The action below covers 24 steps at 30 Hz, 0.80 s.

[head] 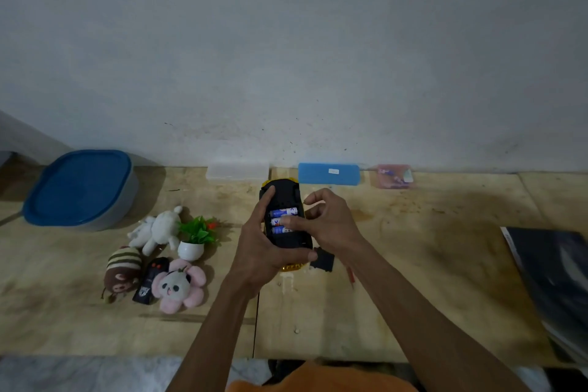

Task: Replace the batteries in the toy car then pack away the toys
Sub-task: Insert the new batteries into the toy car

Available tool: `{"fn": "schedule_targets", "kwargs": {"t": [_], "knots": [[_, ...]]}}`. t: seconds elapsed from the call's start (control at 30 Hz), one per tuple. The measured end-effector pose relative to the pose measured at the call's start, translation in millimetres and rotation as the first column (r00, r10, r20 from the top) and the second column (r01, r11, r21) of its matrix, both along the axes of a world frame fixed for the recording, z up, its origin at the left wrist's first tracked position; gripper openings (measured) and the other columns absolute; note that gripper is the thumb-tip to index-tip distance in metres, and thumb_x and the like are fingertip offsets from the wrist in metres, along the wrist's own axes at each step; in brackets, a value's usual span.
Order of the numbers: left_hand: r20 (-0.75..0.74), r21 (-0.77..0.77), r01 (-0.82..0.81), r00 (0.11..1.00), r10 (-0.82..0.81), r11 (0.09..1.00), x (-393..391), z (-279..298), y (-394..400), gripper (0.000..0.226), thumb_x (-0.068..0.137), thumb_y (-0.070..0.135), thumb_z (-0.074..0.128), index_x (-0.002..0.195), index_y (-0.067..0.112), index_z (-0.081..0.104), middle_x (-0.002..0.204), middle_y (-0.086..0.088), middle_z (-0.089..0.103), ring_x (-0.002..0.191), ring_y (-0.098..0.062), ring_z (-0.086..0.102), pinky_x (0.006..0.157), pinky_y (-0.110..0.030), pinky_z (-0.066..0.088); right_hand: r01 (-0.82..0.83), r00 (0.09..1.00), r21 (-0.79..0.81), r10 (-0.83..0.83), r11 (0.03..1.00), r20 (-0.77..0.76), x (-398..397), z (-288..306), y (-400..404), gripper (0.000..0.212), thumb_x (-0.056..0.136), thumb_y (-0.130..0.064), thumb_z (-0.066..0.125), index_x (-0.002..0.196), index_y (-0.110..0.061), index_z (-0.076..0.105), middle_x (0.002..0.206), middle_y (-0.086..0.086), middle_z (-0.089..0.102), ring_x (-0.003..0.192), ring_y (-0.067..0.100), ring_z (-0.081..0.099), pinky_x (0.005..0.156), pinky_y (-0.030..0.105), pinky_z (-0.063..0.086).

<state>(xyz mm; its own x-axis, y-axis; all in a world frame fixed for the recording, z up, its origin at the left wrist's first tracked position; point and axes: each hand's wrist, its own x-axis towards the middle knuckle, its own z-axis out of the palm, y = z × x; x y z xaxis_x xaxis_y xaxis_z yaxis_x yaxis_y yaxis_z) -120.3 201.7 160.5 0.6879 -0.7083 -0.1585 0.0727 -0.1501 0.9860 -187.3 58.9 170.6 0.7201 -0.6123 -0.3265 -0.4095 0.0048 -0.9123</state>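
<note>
The yellow toy car point(281, 192) is held upside down above the wooden table, its black underside facing me. My left hand point(265, 245) grips it from the left and below. Three blue and white batteries point(283, 220) lie in the open compartment. The thumb and fingertips of my right hand point(327, 221) press on the right ends of the lower batteries. The black compartment cover point(324, 261) lies on the table under my right wrist. The blue-lidded container point(79, 188) stands at the back left.
Left of the car lie a white plush point(159, 227), a small potted plant point(195, 237), a striped brown plush point(122, 270), a black remote point(149, 280) and a pink panda plush point(178, 286). Clear, blue and pink boxes line the wall point(329, 173). A dark book point(553, 280) lies right.
</note>
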Motion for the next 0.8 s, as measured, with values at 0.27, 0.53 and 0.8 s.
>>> {"fn": "schedule_targets", "kwargs": {"t": [0.27, 0.53, 0.8], "knots": [[-0.07, 0.118, 0.014, 0.998, -0.005, 0.993, -4.8, -31.6, -0.9, 0.136, 0.039, 0.017, 0.103, 0.155, 0.033, 0.033, 0.139, 0.017, 0.054, 0.112, -0.01, 0.067, 0.084, -0.04, 0.061, 0.126, 0.992, -0.102, -0.125, 0.987, 0.011, -18.4, -38.5, -21.5, 0.047, 0.072, -0.048, 0.085, 0.101, -0.021, 0.061, 0.089, -0.002, 0.069, 0.082, 0.01, 0.065, 0.066, 0.021, 0.049], [-0.108, 0.216, -0.021, 0.993, 0.045, 0.976, -15.8, -59.6, 10.6, 0.127, 0.046, 0.004, 0.095, 0.154, 0.03, 0.033, 0.144, 0.013, 0.049, 0.112, -0.002, 0.065, 0.079, -0.027, 0.06, -0.233, 0.913, -0.322, 0.093, 0.917, -0.396, -41.3, -141.0, -44.3, 0.054, 0.083, -0.043, 0.076, 0.129, -0.02, 0.06, 0.116, 0.005, 0.062, 0.111, 0.025, 0.056, 0.088, 0.036, 0.05], [-0.11, 0.255, -0.066, 0.989, 0.096, 0.965, -17.2, -64.1, 12.2, 0.128, 0.046, 0.005, 0.097, 0.155, 0.03, 0.033, 0.148, 0.008, 0.048, 0.115, -0.003, 0.063, 0.079, -0.024, 0.059, -0.489, 0.752, -0.444, 0.105, 0.751, -0.651, -50.6, -161.9, -29.3, 0.044, 0.095, -0.039, 0.059, 0.138, -0.032, 0.05, 0.137, 0.0, 0.051, 0.131, 0.027, 0.038, 0.105, 0.044, 0.034]]}}
